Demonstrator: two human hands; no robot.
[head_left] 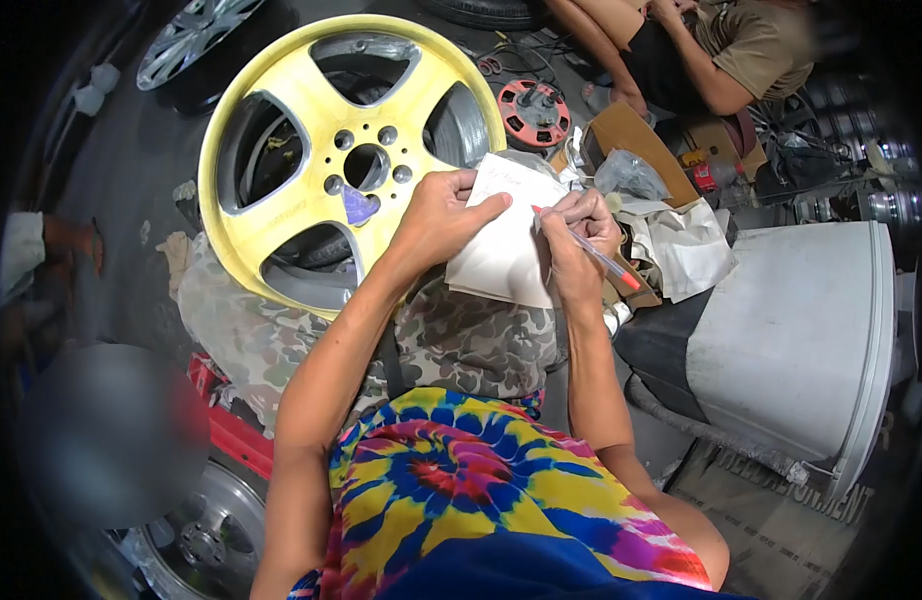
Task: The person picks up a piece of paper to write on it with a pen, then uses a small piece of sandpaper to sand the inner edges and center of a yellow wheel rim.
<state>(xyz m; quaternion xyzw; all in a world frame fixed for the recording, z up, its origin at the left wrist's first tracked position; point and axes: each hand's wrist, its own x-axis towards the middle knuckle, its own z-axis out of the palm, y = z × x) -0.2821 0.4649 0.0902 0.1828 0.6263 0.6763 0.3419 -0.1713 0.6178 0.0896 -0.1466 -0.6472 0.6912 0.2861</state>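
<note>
My left hand (439, 215) grips the left edge of a white paper pad (501, 250), thumb on top. Faint handwriting shows near the pad's upper part. In my right hand (581, 245) is a pen (609, 262) with a clear barrel and red-orange ends, its tip at the paper's upper right. Both hands are above my lap, over camouflage cloth (471, 340). Just left of them a large yellow five-spoke wheel rim (271, 215) leans on the cloth, with a small purple piece (358, 206) on it near the hub.
A red cable reel (534, 114) lies beyond the pad. Open cardboard boxes (631, 135) hold plastic and paper at the right, beside a large white bin (791, 340). Another person (721, 60) sits at the upper right. A silver rim (203, 540) lies lower left.
</note>
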